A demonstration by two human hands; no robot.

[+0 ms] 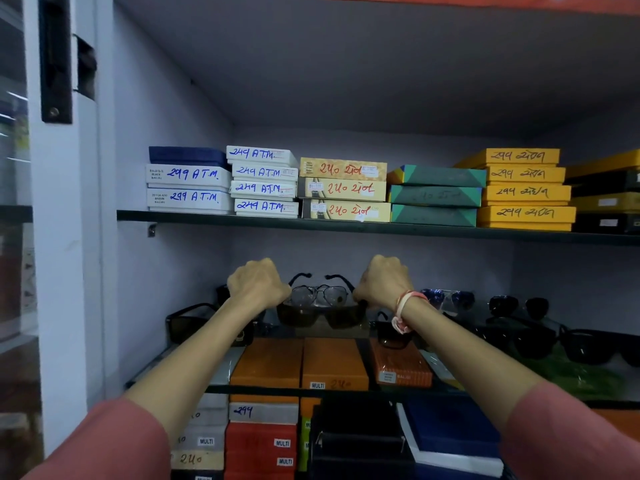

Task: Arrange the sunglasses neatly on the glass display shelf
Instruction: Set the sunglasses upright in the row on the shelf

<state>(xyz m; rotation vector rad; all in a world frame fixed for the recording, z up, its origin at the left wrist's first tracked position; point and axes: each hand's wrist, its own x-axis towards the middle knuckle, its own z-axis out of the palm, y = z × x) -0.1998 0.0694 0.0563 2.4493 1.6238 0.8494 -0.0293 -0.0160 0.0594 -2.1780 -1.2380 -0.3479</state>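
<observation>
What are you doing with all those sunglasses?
A person is tidying sunglasses on a glass shelf. Both hands hold one brown-lensed pair by its ends, the left hand on one side and the right hand on the other. More dark sunglasses sit along the shelf, and stacked boxes fill the shelf above.

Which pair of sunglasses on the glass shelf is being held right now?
The brown-tinted pair at center: the left hand and right hand each grip one side of it. The other sunglasses, like the black pair at far left, lie untouched.
</observation>
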